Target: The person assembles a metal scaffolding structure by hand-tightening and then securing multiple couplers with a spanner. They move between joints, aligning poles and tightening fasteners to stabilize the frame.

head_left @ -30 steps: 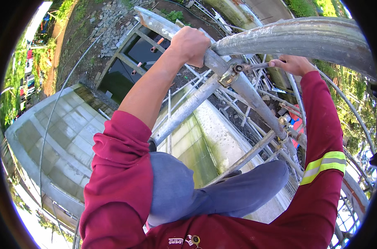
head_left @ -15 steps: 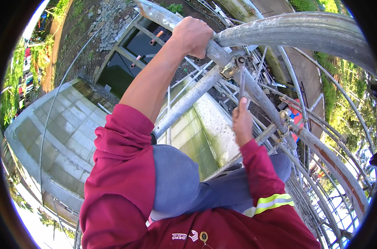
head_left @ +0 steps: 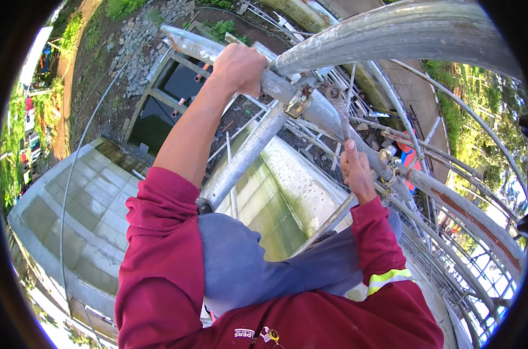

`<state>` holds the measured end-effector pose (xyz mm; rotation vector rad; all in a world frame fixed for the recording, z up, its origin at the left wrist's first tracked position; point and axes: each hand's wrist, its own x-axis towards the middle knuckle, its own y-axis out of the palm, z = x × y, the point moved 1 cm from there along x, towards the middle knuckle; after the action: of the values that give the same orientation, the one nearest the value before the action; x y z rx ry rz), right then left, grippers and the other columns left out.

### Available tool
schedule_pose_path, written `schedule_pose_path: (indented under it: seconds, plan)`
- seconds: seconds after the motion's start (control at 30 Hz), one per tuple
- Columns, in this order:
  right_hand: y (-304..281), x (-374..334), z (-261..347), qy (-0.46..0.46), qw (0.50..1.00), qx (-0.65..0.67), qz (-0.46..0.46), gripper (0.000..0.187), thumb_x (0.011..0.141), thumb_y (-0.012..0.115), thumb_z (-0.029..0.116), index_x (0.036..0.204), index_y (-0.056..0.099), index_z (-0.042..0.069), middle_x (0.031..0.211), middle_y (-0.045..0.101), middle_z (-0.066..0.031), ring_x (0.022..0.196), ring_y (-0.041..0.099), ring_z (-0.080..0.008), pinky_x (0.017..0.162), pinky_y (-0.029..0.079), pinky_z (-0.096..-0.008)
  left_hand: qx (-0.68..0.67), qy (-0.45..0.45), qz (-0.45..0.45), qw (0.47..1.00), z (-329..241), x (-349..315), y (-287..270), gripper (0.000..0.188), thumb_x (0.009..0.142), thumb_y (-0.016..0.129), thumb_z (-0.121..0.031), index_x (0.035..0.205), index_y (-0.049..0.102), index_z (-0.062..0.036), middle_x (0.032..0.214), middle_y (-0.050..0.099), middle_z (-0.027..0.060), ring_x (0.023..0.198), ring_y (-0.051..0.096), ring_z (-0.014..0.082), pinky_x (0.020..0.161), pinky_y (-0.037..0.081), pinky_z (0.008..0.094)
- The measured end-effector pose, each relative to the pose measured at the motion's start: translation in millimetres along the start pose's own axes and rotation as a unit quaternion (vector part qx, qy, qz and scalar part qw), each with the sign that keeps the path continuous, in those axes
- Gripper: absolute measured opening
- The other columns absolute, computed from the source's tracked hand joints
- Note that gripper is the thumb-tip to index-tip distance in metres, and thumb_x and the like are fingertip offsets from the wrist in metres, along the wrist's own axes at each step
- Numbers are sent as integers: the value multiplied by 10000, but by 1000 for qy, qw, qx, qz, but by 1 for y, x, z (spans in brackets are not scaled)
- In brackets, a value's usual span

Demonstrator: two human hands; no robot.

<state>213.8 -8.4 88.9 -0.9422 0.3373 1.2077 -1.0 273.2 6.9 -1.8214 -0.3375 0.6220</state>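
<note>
My left hand [head_left: 239, 68] is wrapped round a grey scaffold tube [head_left: 323, 118] that slants from the upper left down to the right. Just right of it, a metal scaffold coupler [head_left: 299, 103] joins this tube to a second tube [head_left: 249, 150] running down to the left. My right hand [head_left: 357, 171] is closed round the lower end of a wrench [head_left: 341, 109]. The wrench's ringed head is slightly blurred and stands to the right of the coupler's bolt, apart from it. My knees are bent below both hands.
A thick tube [head_left: 392, 42] crosses above the hands. Another coupler [head_left: 387, 156] sits further right, near a rusty tube [head_left: 450, 206]. Far below are a concrete slab [head_left: 95, 200], a dark water-filled pit [head_left: 150, 119] and rubble. Steel bars crowd the lower right.
The wrench head has come off the coupler's bolt and moved to the right with my right hand. My left hand keeps its grip on the tube. The whole view has shifted slightly.
</note>
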Motion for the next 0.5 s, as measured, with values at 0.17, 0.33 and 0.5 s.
schedule_pose_path:
  seconds: [0.17,0.33,0.5]
  plan:
    - [-84,85,55,-48,858,-508,55,1065,866,283,912,654,657,-62,638,628,-227,633,652,-394,619,489,-517,-2,5,-7,1000,-2,4,0,321,532,771,-309,815,760,-159,710,705,114,714,704,330,648,568,427]
    - [-111,175,143,-139,718,-665,152,1055,793,319,969,645,648,-22,650,632,-180,666,651,-348,660,497,-485,4,-10,19,1000,1,0,-3,316,544,780,-317,810,765,-147,727,710,116,732,714,325,669,576,422]
    - [-106,246,141,-285,671,-679,84,1042,758,363,983,827,753,19,789,704,-204,824,702,-384,753,536,-486,-6,16,-10,1000,-5,4,-3,308,547,779,-338,790,749,-152,701,691,121,726,701,341,676,572,441]
